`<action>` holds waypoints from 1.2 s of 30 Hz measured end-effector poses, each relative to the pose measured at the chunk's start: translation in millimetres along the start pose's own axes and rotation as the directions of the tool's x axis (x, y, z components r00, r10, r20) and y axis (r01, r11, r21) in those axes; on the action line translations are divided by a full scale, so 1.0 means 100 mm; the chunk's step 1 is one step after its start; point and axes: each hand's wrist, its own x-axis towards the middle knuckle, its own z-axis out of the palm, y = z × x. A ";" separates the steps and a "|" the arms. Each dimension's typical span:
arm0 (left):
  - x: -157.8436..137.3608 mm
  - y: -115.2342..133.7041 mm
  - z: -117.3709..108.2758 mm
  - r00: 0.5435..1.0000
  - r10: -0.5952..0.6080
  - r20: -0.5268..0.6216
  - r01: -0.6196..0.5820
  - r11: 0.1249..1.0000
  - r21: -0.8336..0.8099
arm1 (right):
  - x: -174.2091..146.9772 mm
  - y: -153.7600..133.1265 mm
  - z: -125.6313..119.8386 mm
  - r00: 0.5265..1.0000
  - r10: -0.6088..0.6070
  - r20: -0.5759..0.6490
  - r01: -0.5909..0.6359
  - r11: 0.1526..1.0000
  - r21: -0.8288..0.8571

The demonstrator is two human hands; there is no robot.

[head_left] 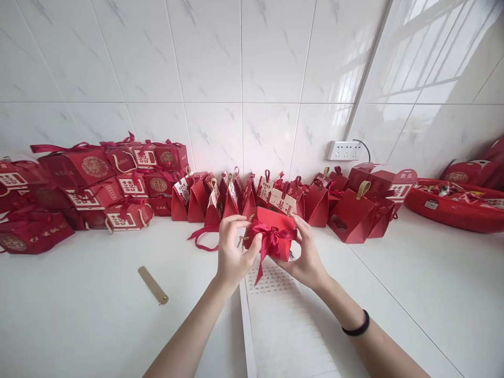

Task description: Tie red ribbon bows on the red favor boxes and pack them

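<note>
Between my two hands is a small red gift box point(281, 220) with a dark red satin ribbon point(271, 239) tied in a bow across its front. My left hand point(236, 247) grips its left side, the thumb pressed near the bow. On the right side, my right hand point(307, 254) holds the box with curved fingers; a black band circles that wrist. One ribbon tail hangs down over an open notebook point(275, 304) with handwritten lines. The back and underside of the box are hidden.
Stacked red boxes with ribbons point(94, 168) stand at the left by the tiled wall. Several triangular red boxes point(317, 205) line the back. A red basin point(444, 207) of wrapped sweets sits at the right. A gold strip point(153, 285) lies on the white table point(98, 331). A power strip point(346, 150) is on the wall.
</note>
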 end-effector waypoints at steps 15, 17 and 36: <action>-0.14 0.02 0.08 0.985 -0.162 0.062 0.173 0.947 -0.269 | 0.05 0.00 -0.01 0.994 -0.083 -0.068 0.074 0.989 -0.127; -0.13 0.04 0.10 0.963 -0.261 0.074 0.271 0.930 -0.248 | 0.05 0.00 -0.01 0.994 -0.093 -0.061 0.084 0.987 -0.138; 0.15 -0.31 -0.15 0.852 0.017 0.524 0.132 0.960 -0.247 | 0.01 -0.04 -0.05 0.993 0.117 0.034 -0.121 0.978 0.170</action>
